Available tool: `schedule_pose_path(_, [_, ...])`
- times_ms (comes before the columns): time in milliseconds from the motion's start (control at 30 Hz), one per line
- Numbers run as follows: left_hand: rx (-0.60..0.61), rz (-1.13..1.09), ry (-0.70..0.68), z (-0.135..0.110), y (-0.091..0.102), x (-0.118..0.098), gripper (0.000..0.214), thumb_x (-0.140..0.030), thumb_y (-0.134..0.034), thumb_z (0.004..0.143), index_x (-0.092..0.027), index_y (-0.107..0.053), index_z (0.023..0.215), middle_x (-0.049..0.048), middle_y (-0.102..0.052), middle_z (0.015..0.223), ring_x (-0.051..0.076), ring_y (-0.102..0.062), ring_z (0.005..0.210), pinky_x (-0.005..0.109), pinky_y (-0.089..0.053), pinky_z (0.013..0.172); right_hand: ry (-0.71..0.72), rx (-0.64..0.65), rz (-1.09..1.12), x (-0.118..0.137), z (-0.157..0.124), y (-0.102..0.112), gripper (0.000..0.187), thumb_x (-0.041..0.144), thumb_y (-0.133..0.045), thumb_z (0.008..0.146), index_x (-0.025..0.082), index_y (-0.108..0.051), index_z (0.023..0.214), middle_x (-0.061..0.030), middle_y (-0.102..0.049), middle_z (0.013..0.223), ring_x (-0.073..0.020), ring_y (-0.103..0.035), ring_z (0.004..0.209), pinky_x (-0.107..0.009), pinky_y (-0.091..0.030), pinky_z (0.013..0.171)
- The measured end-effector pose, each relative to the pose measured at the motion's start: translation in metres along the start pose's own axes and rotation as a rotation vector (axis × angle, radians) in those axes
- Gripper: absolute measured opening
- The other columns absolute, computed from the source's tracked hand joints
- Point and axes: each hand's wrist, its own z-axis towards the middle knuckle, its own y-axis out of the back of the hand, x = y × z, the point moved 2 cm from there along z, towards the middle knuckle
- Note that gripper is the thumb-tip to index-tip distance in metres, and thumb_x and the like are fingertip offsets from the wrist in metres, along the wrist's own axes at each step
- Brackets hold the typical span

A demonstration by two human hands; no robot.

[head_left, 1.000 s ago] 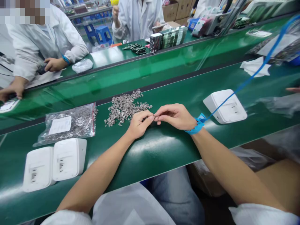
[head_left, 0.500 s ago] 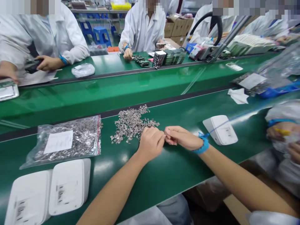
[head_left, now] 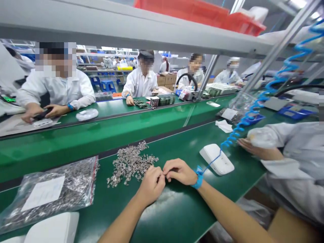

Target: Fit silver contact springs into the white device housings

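Observation:
My left hand [head_left: 151, 184] and my right hand [head_left: 179, 172] meet fingertip to fingertip on the green bench [head_left: 177, 216], both pinched on a tiny metal part that I can barely see. A loose pile of small silvery metal parts [head_left: 130, 163] lies just beyond my left hand. My right wrist wears a blue strap [head_left: 197, 177] with a blue cord running up to the right. A white plastic housing [head_left: 216, 159] lies right of my right hand.
A clear bag of the same metal parts [head_left: 48, 192] lies at the left, with another white housing [head_left: 53, 229] in front of it. A co-worker's hand [head_left: 250, 146] rests at the right. Several people in white coats sit across a green conveyor [head_left: 101, 135]. A shelf runs overhead.
The view has tilted upward, so the hands and pile sit lower in the frame and the overhead shelf and far workers show. Both hands stay pinched together by the pile.

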Motion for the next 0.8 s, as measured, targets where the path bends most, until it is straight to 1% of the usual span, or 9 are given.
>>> schedule_pose_path(67, [0.034,0.016,-0.021,0.000,-0.001,-0.002,0.029,-0.022,-0.036,0.100,-0.019,-0.048,0.074,-0.0003,-0.052,0.071,0.014,-0.045,0.070,0.030,-0.035,0.068,-0.119,-0.034,0.092,-0.004,-0.005,-0.002,0.017,0.032,-0.077,0.085,0.016,-0.071,0.083,-0.0025,-0.069,0.074,-0.0113,-0.064,0.053,-0.022,-0.050,0.051])
schedule_pose_path(167, [0.009,0.052,-0.044,-0.001,0.001,-0.005,0.031,-0.022,-0.035,0.101,-0.019,-0.050,0.074,0.0006,-0.052,0.071,0.014,-0.046,0.071,0.031,-0.035,0.068,-0.231,-0.070,0.156,-0.008,-0.006,-0.004,0.030,0.040,-0.080,0.080,0.015,-0.065,0.079,-0.0007,-0.067,0.065,-0.0115,-0.063,0.050,-0.020,-0.047,0.048])
schedule_pose_path(267, [-0.039,0.116,-0.104,-0.001,0.002,-0.008,0.029,-0.021,-0.036,0.101,-0.019,-0.051,0.076,0.0013,-0.053,0.072,0.015,-0.047,0.071,0.031,-0.036,0.068,-0.295,-0.104,0.198,-0.011,-0.002,-0.007,0.042,0.052,-0.079,0.079,0.016,-0.058,0.078,0.0000,-0.065,0.063,-0.0098,-0.059,0.047,-0.019,-0.043,0.046])
schedule_pose_path(333, [-0.083,0.171,-0.159,0.000,0.003,-0.010,0.027,-0.019,-0.037,0.100,-0.019,-0.051,0.077,0.0015,-0.054,0.073,0.015,-0.047,0.072,0.031,-0.036,0.068,-0.323,-0.114,0.195,-0.013,-0.001,-0.010,0.049,0.061,-0.075,0.080,0.017,-0.054,0.077,0.0011,-0.063,0.062,-0.0084,-0.053,0.045,-0.019,-0.038,0.043])
schedule_pose_path(433, [-0.177,0.259,-0.205,0.001,0.004,-0.012,0.025,-0.015,-0.039,0.098,-0.019,-0.049,0.075,0.0007,-0.052,0.071,0.015,-0.046,0.070,0.031,-0.035,0.067,-0.355,-0.079,0.127,-0.015,0.000,-0.016,0.054,0.069,-0.063,0.086,0.018,-0.050,0.074,0.0028,-0.058,0.058,-0.0065,-0.045,0.043,-0.019,-0.031,0.042])
schedule_pose_path(533, [-0.233,0.323,-0.200,0.002,0.004,-0.010,0.026,-0.014,-0.040,0.097,-0.020,-0.047,0.073,0.0000,-0.050,0.069,0.015,-0.045,0.068,0.031,-0.035,0.066,-0.362,-0.037,0.087,-0.015,-0.001,-0.022,0.059,0.075,-0.052,0.089,0.018,-0.049,0.071,0.0035,-0.053,0.056,-0.0066,-0.042,0.044,-0.020,-0.029,0.042])
schedule_pose_path(600, [-0.247,0.338,-0.181,0.001,0.004,-0.009,0.026,-0.014,-0.040,0.097,-0.020,-0.045,0.072,-0.0002,-0.050,0.068,0.014,-0.044,0.067,0.031,-0.034,0.066,-0.340,-0.016,0.079,-0.014,-0.002,-0.023,0.061,0.077,-0.049,0.089,0.018,-0.050,0.072,0.0038,-0.051,0.057,-0.0071,-0.042,0.045,-0.020,-0.029,0.043])
schedule_pose_path(667, [-0.249,0.335,-0.155,0.001,0.004,-0.007,0.026,-0.015,-0.041,0.097,-0.020,-0.044,0.071,-0.0006,-0.049,0.068,0.014,-0.044,0.066,0.031,-0.034,0.065,-0.309,0.016,0.054,-0.011,-0.003,-0.021,0.058,0.074,-0.053,0.089,0.017,-0.052,0.076,0.0033,-0.052,0.059,-0.0078,-0.044,0.049,-0.020,-0.032,0.046])
schedule_pose_path(800, [-0.203,0.315,-0.141,0.000,0.002,-0.006,0.023,-0.016,-0.040,0.096,-0.020,-0.042,0.073,-0.0010,-0.048,0.068,0.014,-0.043,0.066,0.030,-0.033,0.064,-0.212,0.075,-0.093,-0.002,-0.004,-0.010,0.045,0.060,-0.064,0.090,0.016,-0.061,0.082,0.0012,-0.059,0.066,-0.0094,-0.049,0.058,-0.022,-0.038,0.055])
